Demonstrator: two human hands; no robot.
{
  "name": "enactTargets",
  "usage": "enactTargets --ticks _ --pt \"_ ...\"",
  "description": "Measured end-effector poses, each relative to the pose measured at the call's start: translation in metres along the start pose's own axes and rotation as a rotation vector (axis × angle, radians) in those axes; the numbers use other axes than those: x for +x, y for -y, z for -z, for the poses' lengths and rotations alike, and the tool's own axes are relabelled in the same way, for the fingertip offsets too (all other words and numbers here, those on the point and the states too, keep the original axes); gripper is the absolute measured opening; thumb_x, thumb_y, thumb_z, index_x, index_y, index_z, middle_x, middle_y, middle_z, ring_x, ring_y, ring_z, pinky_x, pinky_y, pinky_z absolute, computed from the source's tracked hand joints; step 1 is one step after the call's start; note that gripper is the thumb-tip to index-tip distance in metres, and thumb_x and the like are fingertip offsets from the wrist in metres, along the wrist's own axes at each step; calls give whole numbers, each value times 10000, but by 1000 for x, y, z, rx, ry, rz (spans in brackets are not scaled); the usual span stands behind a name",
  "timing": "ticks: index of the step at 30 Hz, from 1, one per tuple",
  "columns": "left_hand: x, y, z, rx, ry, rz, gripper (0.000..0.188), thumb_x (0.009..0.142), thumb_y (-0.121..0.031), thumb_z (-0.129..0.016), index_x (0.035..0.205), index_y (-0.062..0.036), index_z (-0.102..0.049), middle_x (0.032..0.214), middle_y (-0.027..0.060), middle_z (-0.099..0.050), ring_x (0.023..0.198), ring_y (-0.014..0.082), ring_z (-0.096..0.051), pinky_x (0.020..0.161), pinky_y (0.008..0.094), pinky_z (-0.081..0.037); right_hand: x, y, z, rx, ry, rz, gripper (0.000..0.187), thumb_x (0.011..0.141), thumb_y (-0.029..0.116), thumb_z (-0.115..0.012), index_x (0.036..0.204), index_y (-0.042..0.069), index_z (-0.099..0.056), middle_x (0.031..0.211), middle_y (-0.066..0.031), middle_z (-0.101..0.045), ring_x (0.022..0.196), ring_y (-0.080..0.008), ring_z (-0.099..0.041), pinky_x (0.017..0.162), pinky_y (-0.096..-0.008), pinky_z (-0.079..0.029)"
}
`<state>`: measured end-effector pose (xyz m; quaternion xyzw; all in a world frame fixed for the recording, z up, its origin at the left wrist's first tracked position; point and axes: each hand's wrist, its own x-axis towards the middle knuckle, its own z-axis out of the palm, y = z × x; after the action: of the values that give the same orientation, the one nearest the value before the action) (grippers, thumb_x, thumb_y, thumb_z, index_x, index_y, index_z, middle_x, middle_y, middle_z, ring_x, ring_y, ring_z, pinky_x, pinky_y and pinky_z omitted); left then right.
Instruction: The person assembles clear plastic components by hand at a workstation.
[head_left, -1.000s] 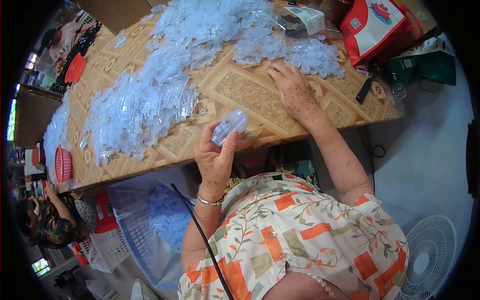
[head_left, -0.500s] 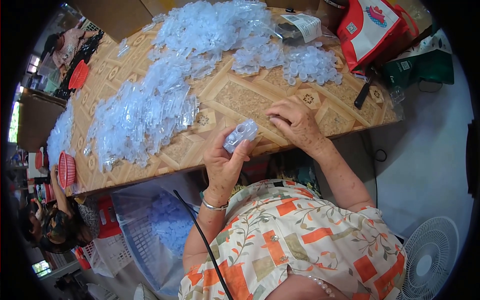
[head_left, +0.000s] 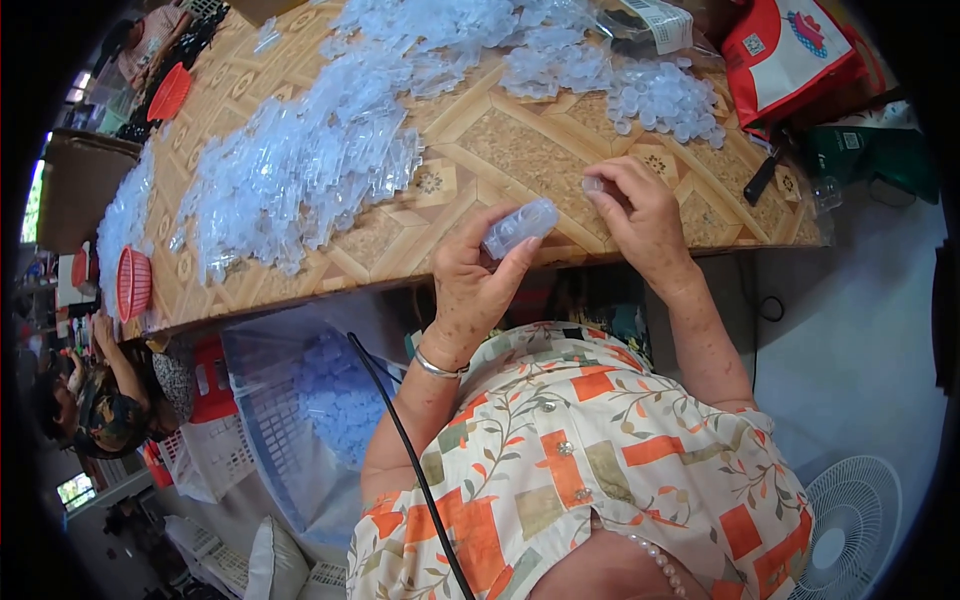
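Observation:
My left hand [head_left: 480, 270] grips a clear, bluish plastic part [head_left: 519, 228] with rounded openings, held just above the table's near edge. To its right, my right hand [head_left: 645, 220] pinches a small translucent cap [head_left: 592, 185] between thumb and fingertips. The cap and the plastic part are apart. Beyond my right hand lies a heap of similar small round caps [head_left: 665, 100]. A long pile of clear plastic parts [head_left: 290, 180] spreads over the table to the left and far side.
The patterned table [head_left: 520, 140] bears a black-handled tool [head_left: 762, 178] and a red-and-white bag [head_left: 795, 60] at right. Below its near edge stands a lined blue crate [head_left: 262, 400] of bluish pieces. A white fan [head_left: 845, 530] is at lower right. Co-workers [head_left: 110, 400] sit at left.
The view has shifted, so the table sits higher in it. The plastic part has turned in my left hand. A small cap now shows in my right fingertips.

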<state>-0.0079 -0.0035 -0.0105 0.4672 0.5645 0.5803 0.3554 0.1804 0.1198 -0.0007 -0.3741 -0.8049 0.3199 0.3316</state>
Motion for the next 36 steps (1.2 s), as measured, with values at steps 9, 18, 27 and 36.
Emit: enactTargets --ticks 9,18,27,36 --pt "-1 16 -1 129 53 -154 360 843 -130 -799 1170 -29 -686 925 145 -726 800 229 -710 708 326 -556 -12 26 -13 241 56 264 275 823 -30 -748 1090 10 -695 1122 -140 -699 1047 -261 -678 889 -342 -542" --pt "2 12 -1 284 87 -257 347 833 -107 -789 1150 -35 -667 948 171 -714 825 327 -716 703 371 -559 -14 15 -19 296 136 206 273 811 -27 -754 1074 15 -692 1099 -126 -705 1002 -253 -687 844 -337 -559" --pt "6 11 2 406 115 -288 357 839 -129 -808 1154 -29 -673 904 158 -732 816 257 -738 705 329 -565 -4 18 -12 138 193 271 277 782 6 -775 1049 24 -702 1027 -117 -712 969 -277 -678 821 -365 -550" --pt "2 18 -3 -161 127 -98 398 873 -72 -765 1251 -47 -640 1148 135 -713 1025 222 -708 846 318 -560 -16 21 -22 437 55 156 469 868 86 -766 1310 26 -619 1240 -108 -655 1114 -217 -634 945 -323 -527"
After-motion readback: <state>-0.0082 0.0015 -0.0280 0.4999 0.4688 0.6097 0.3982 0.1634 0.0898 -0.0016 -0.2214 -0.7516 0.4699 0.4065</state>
